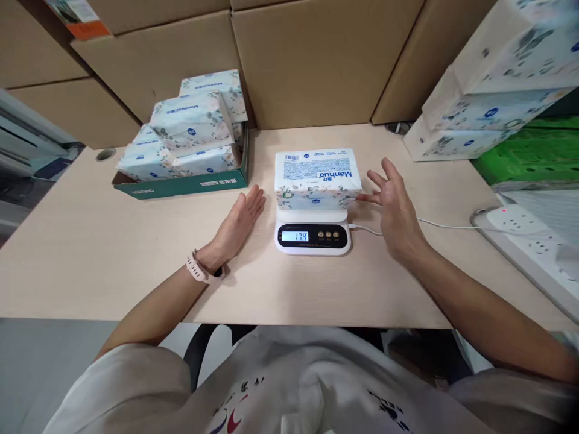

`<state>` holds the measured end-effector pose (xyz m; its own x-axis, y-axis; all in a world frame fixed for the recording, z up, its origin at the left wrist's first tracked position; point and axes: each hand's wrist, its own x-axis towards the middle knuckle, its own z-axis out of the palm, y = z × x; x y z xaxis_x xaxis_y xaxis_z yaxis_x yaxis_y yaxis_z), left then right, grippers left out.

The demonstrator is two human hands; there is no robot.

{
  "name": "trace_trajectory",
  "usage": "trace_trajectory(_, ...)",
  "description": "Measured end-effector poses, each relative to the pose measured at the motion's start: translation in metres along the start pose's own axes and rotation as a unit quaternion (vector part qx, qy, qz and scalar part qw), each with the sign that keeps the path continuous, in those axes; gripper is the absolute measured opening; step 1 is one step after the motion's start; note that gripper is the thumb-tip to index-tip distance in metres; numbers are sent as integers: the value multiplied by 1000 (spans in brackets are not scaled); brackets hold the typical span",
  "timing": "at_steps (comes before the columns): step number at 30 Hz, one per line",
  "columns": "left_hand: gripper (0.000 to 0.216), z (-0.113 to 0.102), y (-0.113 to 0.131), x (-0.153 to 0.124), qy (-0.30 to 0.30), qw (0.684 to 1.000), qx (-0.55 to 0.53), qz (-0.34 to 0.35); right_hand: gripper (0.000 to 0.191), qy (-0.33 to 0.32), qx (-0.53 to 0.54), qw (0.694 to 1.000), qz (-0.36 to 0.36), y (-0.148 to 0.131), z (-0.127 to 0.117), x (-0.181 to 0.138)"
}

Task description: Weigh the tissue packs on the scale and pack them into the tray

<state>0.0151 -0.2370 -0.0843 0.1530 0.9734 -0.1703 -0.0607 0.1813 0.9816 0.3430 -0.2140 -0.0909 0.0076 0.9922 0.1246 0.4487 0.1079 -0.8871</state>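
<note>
The tissue pack (316, 178) lay on the white scale (312, 249) near the middle of the counter (266, 292), its blue Manhua lettering upside down from where the person sat. On the front of the scale a lit display (295, 236) showed digits, with three round buttons beside it. The left hand (241, 222) rested on the counter to the left of the scale, apart from it and holding nothing, its fingers straight and pressed together; a pale pink strap (196, 269) circled the wrist. The right hand (394, 205) was spread to the right of the pack and gripped nothing, one fingertip so near the pack's side that I could not tell whether it touched. A white cable (452, 226) ran from the scale's right side, past the right hand, toward a power strip (511, 220) with a small red light. Beyond the left hand, a green tray (190, 186) held more tissue packs (192, 117), heaped above its rim. At the far right stood a stack of similar packs (488, 114), beside a bright green crate (534, 157), while large cardboard boxes (316, 60) lined the back of the counter
</note>
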Motion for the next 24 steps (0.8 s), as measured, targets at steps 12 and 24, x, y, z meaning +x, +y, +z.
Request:
trace_trajectory(12,81,-9,-4,2,19,999,-50,0,87,-13,-115,993,-11,-5,-4,-7)
trace_trajectory(24,76,-8,-1,2,39,996,-86,-4,84,-26,-131,991,-21,-3,-5,-7)
